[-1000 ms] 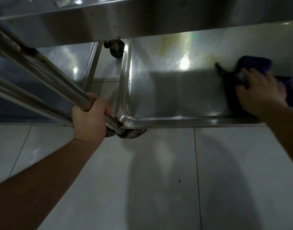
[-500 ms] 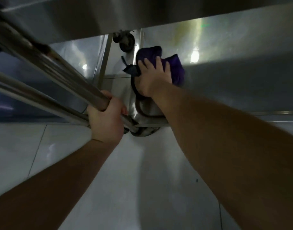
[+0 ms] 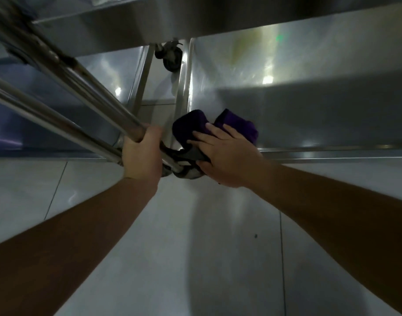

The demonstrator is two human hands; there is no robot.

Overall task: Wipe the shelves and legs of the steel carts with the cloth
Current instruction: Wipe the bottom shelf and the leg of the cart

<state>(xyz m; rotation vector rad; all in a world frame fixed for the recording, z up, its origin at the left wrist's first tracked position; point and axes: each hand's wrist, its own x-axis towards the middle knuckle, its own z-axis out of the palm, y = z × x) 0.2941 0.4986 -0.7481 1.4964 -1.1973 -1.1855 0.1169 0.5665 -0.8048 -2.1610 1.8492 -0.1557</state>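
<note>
My two forearms enter from the lower edge, both bare from the frame edge to the wrist; no sleeve, glove, watch or ring shows on either. My left hand (image 3: 141,156) and right hand (image 3: 227,156) are likewise uncovered. The fingernails on my right hand are short and unpainted.

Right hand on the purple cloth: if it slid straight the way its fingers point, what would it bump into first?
The right hand lies flat on the crumpled purple cloth, fingers aimed up-left. Going straight on, it would probably first meet the raised steel rim along the shiny bottom shelf's left edge; depth is unclear.
</note>
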